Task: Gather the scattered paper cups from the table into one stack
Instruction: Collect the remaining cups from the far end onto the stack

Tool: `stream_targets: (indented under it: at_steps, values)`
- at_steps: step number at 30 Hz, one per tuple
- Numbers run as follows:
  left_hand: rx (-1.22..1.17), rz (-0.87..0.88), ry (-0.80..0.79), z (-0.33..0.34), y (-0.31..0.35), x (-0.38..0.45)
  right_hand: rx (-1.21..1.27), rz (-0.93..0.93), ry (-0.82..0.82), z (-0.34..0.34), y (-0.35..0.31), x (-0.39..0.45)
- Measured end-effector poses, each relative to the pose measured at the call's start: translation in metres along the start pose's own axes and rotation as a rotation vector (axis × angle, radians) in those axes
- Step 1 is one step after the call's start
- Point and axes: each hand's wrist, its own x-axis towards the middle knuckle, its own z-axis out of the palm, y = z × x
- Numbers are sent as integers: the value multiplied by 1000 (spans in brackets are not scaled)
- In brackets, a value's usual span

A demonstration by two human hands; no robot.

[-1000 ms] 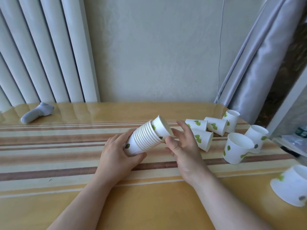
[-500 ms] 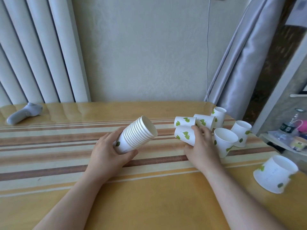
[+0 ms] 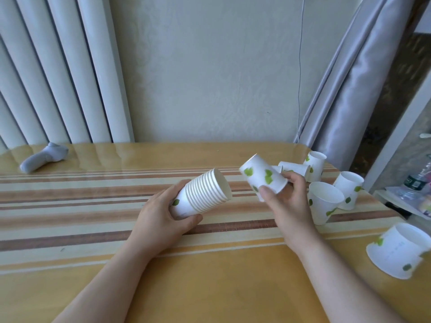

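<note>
My left hand (image 3: 163,220) grips a stack of several nested white paper cups (image 3: 203,195), lying sideways above the table with its open mouth facing right. My right hand (image 3: 286,201) holds a single white cup with green leaf prints (image 3: 262,177), its base pointing left toward the stack's mouth, a short gap between them. Loose cups remain on the table to the right: an upright one (image 3: 324,206) beside my right hand, another upright (image 3: 348,192), one at the far edge (image 3: 316,164), one lying down (image 3: 293,169), and an upturned one (image 3: 401,252) near the right edge.
The striped table (image 3: 93,206) runs to a wall at the back. A grey sock (image 3: 44,157) lies at the back left. Curtains hang at left and right. A low shelf with a bottle (image 3: 417,183) stands past the table's right edge.
My right hand went right to the loose cups, took one, and has lifted it back toward the stack's mouth. The left hand kept holding the stack nearly still.
</note>
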Motion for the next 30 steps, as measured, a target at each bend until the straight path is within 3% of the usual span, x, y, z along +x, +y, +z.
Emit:
stream_targets:
  at_steps: [3, 9, 22, 30]
  values:
    - [-1, -4, -32, 2, -1, 0, 426, 73, -139, 6, -3, -2]
    - [44, 3, -68, -2, 1, 0, 94, -50, -243, 18, -2, -4]
    - [-27, 6, -67, -1, 12, -2, 166, -4, -339, 33, -28, 1]
    - [-30, -123, -53, -1, 10, -2, -26, -8, -268, 27, -17, 9]
